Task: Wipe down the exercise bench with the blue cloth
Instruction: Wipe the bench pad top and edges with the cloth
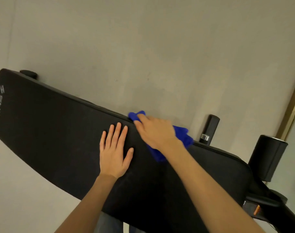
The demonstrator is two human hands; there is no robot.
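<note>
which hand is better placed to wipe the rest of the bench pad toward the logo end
Right. The right hand holds the blue cloth against the far edge of the bench; the left hand lies flat on the pad, empty.

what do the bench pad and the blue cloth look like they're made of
The bench pad looks like black padded upholstery, probably vinyl or synthetic leather: matt, finely grained, with a seam line along its far edge. The blue cloth looks like soft fabric, possibly microfibre: it bunches and folds limply, though blur hides the weave.
</note>
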